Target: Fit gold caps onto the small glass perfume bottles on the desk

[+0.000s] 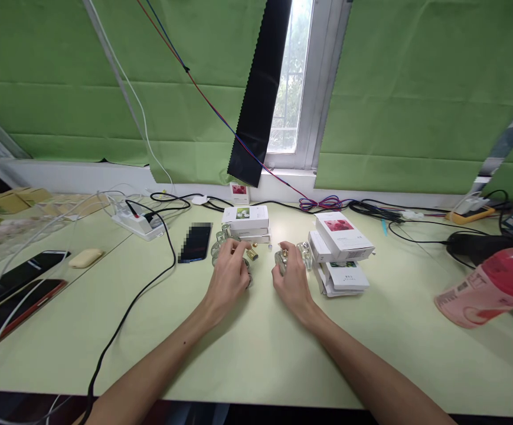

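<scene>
My left hand (229,271) is closed over small clear glass bottles (223,234) on the table, its fingers curled down. How many of them it grips is hidden under the palm. Just beyond its fingertips lies a small gold cap-like piece (251,254). My right hand (292,280) curls around a small glass bottle (279,261), partly covered by the fingers. To the right of that hand, another clear glass bottle (306,254) rests against a stack of white boxes. A tiny clear piece (270,247) lies between the two hands.
White boxes with a red picture (345,233) are stacked at the right, and more white boxes (245,216) sit behind my left hand. Left are a dark phone (196,241), a power strip (139,224) and a black cable (136,298). A pink bottle (482,289) stands far right.
</scene>
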A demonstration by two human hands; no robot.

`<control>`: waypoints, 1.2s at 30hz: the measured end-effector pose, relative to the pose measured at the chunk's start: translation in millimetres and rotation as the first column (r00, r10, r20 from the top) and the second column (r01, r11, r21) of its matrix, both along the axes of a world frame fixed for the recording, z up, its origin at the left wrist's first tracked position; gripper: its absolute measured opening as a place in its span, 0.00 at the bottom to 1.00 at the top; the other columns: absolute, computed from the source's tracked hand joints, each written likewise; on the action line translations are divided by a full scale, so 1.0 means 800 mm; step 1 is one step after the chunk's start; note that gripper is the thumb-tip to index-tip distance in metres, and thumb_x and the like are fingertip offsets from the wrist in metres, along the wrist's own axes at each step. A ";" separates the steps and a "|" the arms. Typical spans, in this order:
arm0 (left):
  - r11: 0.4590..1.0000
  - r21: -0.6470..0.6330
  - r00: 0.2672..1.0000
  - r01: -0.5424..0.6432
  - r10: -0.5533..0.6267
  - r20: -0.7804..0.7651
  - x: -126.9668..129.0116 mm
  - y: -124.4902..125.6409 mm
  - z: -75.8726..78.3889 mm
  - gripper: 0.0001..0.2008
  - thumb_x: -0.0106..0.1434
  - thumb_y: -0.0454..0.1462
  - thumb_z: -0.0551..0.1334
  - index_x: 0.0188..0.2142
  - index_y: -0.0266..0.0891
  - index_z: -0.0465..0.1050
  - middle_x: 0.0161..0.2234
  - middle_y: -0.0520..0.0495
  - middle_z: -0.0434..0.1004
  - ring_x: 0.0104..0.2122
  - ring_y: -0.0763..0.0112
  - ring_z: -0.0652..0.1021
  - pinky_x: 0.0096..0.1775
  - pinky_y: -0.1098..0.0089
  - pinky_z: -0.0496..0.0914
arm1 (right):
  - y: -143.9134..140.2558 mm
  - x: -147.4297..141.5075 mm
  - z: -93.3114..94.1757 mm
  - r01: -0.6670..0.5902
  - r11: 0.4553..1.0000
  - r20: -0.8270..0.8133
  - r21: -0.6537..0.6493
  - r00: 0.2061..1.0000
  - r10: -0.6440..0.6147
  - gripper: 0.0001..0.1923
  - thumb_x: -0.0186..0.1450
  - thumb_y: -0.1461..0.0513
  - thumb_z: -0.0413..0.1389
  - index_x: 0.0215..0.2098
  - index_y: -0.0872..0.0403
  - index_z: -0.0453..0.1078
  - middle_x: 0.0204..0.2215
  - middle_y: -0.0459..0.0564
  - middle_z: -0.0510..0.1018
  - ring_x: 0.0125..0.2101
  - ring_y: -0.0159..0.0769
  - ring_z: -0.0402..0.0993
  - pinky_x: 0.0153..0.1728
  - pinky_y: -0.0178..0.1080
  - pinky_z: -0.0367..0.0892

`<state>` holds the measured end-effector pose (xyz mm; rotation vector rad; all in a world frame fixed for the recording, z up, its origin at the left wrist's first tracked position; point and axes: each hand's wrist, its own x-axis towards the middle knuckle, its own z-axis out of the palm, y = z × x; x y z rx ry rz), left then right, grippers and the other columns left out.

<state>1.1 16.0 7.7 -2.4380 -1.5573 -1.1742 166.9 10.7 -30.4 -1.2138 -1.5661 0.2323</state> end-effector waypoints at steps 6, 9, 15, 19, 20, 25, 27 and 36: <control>0.999 -0.017 0.999 0.035 -0.036 -0.018 -0.002 0.001 0.004 0.21 0.56 0.22 0.50 0.43 0.40 0.71 0.41 0.43 0.70 0.42 0.60 0.73 0.39 0.64 0.70 | 0.001 0.000 -0.001 0.000 1.000 -0.001 -0.007 1.000 0.000 0.25 0.60 0.72 0.47 0.56 0.54 0.61 0.48 0.58 0.72 0.50 0.45 0.71 0.51 0.48 0.69; 0.998 -0.015 0.997 0.055 -0.056 -0.048 -0.004 0.002 0.004 0.21 0.55 0.21 0.50 0.41 0.41 0.71 0.40 0.44 0.71 0.43 0.59 0.73 0.40 0.65 0.69 | 0.001 0.000 -0.001 0.000 1.000 -0.002 -0.013 1.000 0.000 0.25 0.60 0.72 0.48 0.55 0.55 0.61 0.48 0.58 0.72 0.50 0.45 0.71 0.51 0.48 0.69; 0.997 -0.007 0.994 0.074 -0.074 -0.075 -0.007 0.004 0.004 0.22 0.52 0.20 0.50 0.39 0.40 0.72 0.38 0.46 0.73 0.41 0.60 0.73 0.40 0.65 0.68 | 0.000 0.000 0.000 0.000 1.000 0.000 -0.009 1.000 0.000 0.25 0.60 0.72 0.48 0.56 0.55 0.61 0.48 0.58 0.73 0.50 0.45 0.71 0.51 0.48 0.69; 0.997 -0.013 0.992 0.070 -0.071 -0.103 -0.009 0.005 0.004 0.22 0.52 0.20 0.50 0.38 0.40 0.73 0.38 0.46 0.74 0.40 0.60 0.73 0.40 0.65 0.68 | 0.000 0.000 0.000 0.001 1.000 0.000 -0.011 1.000 -0.001 0.25 0.60 0.72 0.48 0.56 0.55 0.61 0.49 0.58 0.72 0.51 0.45 0.70 0.52 0.47 0.69; 0.997 -0.015 0.992 0.069 -0.070 -0.108 -0.009 0.005 0.004 0.22 0.53 0.20 0.50 0.38 0.40 0.73 0.38 0.46 0.74 0.40 0.60 0.73 0.40 0.65 0.68 | 0.000 0.000 0.000 0.001 1.000 -0.001 -0.012 1.000 -0.001 0.25 0.60 0.73 0.48 0.56 0.55 0.61 0.49 0.58 0.72 0.51 0.45 0.70 0.52 0.47 0.69; 0.998 0.004 0.992 0.064 -0.064 -0.109 -0.009 0.003 0.007 0.20 0.55 0.21 0.50 0.39 0.39 0.74 0.38 0.45 0.75 0.41 0.60 0.75 0.39 0.66 0.69 | -0.001 0.000 0.001 -0.007 1.000 0.002 -0.018 1.000 0.007 0.25 0.60 0.73 0.48 0.56 0.56 0.61 0.49 0.59 0.72 0.51 0.45 0.70 0.52 0.47 0.69; 0.998 0.032 0.993 0.060 -0.057 -0.106 -0.009 0.003 0.008 0.18 0.58 0.22 0.51 0.39 0.39 0.73 0.38 0.45 0.75 0.40 0.61 0.75 0.38 0.66 0.70 | -0.001 0.000 0.001 -0.010 1.000 0.005 -0.020 1.000 0.010 0.25 0.60 0.72 0.48 0.56 0.56 0.61 0.49 0.59 0.72 0.51 0.45 0.70 0.51 0.47 0.69; 0.871 0.458 0.984 0.177 -0.174 -0.049 0.005 -0.009 0.011 0.11 0.63 0.25 0.57 0.40 0.40 0.70 0.38 0.45 0.73 0.43 0.63 0.76 0.46 0.62 0.73 | 0.000 0.000 -0.002 -0.011 1.000 0.004 -0.007 1.000 0.011 0.25 0.61 0.72 0.48 0.56 0.56 0.61 0.49 0.58 0.72 0.51 0.46 0.70 0.52 0.49 0.69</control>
